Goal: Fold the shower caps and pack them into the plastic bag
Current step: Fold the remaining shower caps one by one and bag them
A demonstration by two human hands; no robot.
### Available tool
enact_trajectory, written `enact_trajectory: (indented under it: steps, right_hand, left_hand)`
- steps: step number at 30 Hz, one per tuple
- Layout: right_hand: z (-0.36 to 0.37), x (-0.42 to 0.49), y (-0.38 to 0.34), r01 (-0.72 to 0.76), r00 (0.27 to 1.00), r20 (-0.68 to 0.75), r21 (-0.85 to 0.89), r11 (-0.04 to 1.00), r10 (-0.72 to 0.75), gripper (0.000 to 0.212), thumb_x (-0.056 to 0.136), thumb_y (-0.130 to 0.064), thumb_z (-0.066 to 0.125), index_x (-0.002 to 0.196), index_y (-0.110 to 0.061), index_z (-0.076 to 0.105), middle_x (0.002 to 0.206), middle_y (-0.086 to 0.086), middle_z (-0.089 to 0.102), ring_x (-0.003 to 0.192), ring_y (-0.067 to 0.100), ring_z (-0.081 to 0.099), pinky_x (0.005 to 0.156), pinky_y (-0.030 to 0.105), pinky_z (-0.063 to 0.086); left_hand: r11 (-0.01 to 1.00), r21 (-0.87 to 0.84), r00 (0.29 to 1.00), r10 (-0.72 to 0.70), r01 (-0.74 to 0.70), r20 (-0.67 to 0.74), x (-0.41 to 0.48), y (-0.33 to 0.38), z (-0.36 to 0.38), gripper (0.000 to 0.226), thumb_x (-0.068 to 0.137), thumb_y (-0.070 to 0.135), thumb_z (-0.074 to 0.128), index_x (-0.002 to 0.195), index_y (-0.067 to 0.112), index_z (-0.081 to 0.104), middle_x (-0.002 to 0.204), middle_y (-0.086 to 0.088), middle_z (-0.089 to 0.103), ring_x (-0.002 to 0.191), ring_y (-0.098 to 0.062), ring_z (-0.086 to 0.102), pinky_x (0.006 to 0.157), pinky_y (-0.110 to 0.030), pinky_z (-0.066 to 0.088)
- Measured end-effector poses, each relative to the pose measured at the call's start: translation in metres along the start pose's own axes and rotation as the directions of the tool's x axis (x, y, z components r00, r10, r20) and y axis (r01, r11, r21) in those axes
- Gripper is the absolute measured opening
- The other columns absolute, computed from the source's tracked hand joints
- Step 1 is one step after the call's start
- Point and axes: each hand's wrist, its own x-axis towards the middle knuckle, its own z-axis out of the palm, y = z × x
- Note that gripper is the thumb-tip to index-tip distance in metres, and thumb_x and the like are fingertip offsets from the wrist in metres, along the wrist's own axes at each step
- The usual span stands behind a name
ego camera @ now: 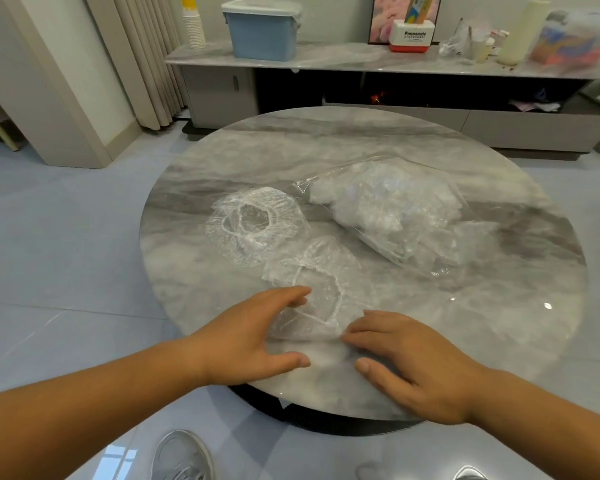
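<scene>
Both hands are released, with nothing grasped. The left hand (253, 336) is spread with its fingers lightly arched over the left edge of the near shower cap (321, 282), thumb held apart. The right hand (406, 355) lies flat with straight fingers touching the cap's near right edge. This clear, crinkled cap lies unfolded on the near part of the round marble surface (326, 140), its elastic rim facing up. A second shower cap (253, 225) sits just beyond it to the left, also open with its rim up. To the right, further away, the plastic bag (388, 209) lies on its side, already stuffed with white bunched caps. A blue bin (262, 32) stands on the far cabinet.
</scene>
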Motion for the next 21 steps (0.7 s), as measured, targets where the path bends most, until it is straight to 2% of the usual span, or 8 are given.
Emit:
enact_trajectory:
  steps: [4,6,10,11,13,16,18,21]
  right_hand:
    - [-0.001,0.003,-0.003,-0.148,0.983,-0.059,0.292,0.945,0.172,0.052,0.096,-0.057,0.039,0.132,-0.029,0.065,0.124,-0.024,0.060,0.111,-0.001,0.060,0.094,0.018,0.046]
    - [-0.003,0.008,-0.003,-0.218,0.957,-0.086,0.417,0.882,0.277,0.042,0.096,-0.052,0.047,0.127,-0.031,0.066,0.118,-0.024,0.063,0.099,0.002,0.065,0.087,0.016,0.047]
    - [-0.002,0.022,0.004,-0.337,0.900,-0.067,0.518,0.786,0.431,0.022,0.101,-0.033,0.058,0.120,-0.031,0.069,0.096,-0.033,0.065,0.082,-0.002,0.064,0.076,0.012,0.043]
    - [-0.001,0.025,0.007,-0.353,0.900,-0.061,0.478,0.805,0.431,0.024,0.100,-0.035,0.057,0.121,-0.032,0.068,0.098,-0.033,0.064,0.085,-0.003,0.063,0.078,0.013,0.043]
    - [0.003,0.028,0.014,-0.331,0.930,-0.053,0.308,0.892,0.363,0.033,0.100,-0.042,0.054,0.130,-0.031,0.065,0.121,-0.027,0.058,0.107,-0.005,0.057,0.091,0.014,0.041]
    - [0.008,0.027,0.020,-0.270,0.963,0.024,0.022,0.963,0.269,0.055,0.098,-0.062,0.038,0.145,-0.036,0.050,0.151,-0.015,0.035,0.133,0.001,0.036,0.111,0.020,0.030]
    - [0.011,0.026,0.021,-0.237,0.970,0.035,-0.113,0.965,0.242,0.066,0.094,-0.069,0.020,0.148,-0.041,0.045,0.154,-0.011,0.028,0.128,0.004,0.032,0.110,0.026,0.026]
    - [0.012,0.027,0.021,-0.224,0.974,0.013,-0.131,0.966,0.227,0.069,0.093,-0.070,0.012,0.145,-0.042,0.048,0.144,-0.012,0.033,0.112,-0.001,0.026,0.104,0.025,0.023]
  left_hand:
    - [0.968,-0.211,0.982,-0.162,0.139,-0.097,0.008,0.003,-0.001,0.045,0.075,0.047,0.084,0.114,0.033,0.067,0.108,0.019,0.068,0.106,0.006,0.062,0.096,-0.016,0.048]
    - [0.944,-0.282,0.971,-0.210,0.172,-0.110,0.012,0.004,-0.002,0.024,0.079,0.040,0.082,0.097,0.027,0.073,0.094,0.013,0.073,0.092,0.002,0.067,0.086,-0.017,0.052]
    - [0.911,-0.298,0.935,-0.333,0.286,-0.120,0.028,0.004,-0.002,0.026,0.085,0.046,0.076,0.079,0.020,0.071,0.069,0.010,0.066,0.063,0.000,0.058,0.064,-0.016,0.047]
    - [0.907,-0.273,0.923,-0.363,0.320,-0.126,0.032,0.003,-0.002,0.030,0.086,0.047,0.074,0.077,0.019,0.070,0.064,0.011,0.062,0.059,-0.001,0.054,0.061,-0.017,0.045]
    - [0.906,-0.203,0.904,-0.402,0.371,-0.144,0.040,0.001,-0.002,0.031,0.087,0.047,0.073,0.074,0.019,0.067,0.063,0.010,0.061,0.058,-0.002,0.053,0.059,-0.018,0.044]
    - [0.900,-0.133,0.881,-0.434,0.415,-0.187,0.048,-0.001,-0.003,0.026,0.086,0.041,0.074,0.077,0.019,0.064,0.069,0.006,0.061,0.061,-0.007,0.054,0.058,-0.021,0.041]
    - [0.895,-0.096,0.874,-0.446,0.436,-0.194,0.053,0.001,-0.003,0.023,0.084,0.038,0.077,0.082,0.019,0.064,0.075,0.006,0.063,0.066,-0.008,0.056,0.058,-0.021,0.042]
    - [0.885,-0.035,0.865,-0.462,0.465,-0.197,0.057,0.002,-0.005,0.030,0.080,0.042,0.080,0.091,0.023,0.060,0.085,0.008,0.061,0.075,-0.008,0.058,0.062,-0.023,0.043]
